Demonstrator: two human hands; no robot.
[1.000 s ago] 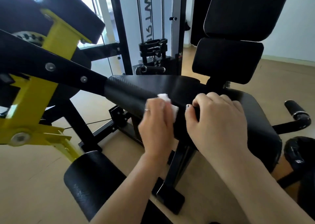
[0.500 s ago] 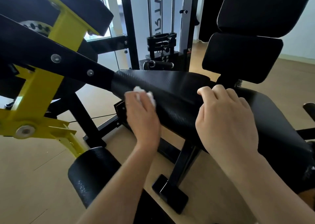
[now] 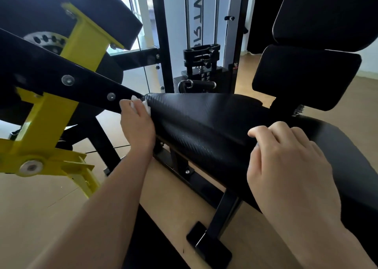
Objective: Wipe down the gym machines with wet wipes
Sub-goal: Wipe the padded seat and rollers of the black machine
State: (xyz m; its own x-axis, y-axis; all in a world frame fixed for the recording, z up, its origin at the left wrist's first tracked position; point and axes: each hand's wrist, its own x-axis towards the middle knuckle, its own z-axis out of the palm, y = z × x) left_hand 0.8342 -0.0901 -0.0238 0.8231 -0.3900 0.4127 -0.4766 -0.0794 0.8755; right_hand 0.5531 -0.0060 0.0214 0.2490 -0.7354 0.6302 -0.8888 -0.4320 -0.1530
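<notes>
A black padded bench seat [image 3: 206, 121] with a woven texture runs across the middle. My left hand [image 3: 137, 125] presses a white wet wipe [image 3: 143, 103] against the seat's far left end, where it meets a black steel arm [image 3: 61, 78]. Most of the wipe is hidden under my fingers. My right hand [image 3: 286, 162] rests on the near edge of the seat, fingers curled over the padding, holding nothing else.
A yellow frame bracket [image 3: 51, 125] and black pad [image 3: 67, 11] stand at left. Black back pads [image 3: 306, 74] rise at right. A cable weight stack [image 3: 201, 64] stands behind. The bench's black foot [image 3: 208, 244] sits on the wooden floor [image 3: 30, 203].
My left hand has slid the wipe leftward along the seat to its far end. My right hand stays on the seat's near edge. The view has moved closer.
</notes>
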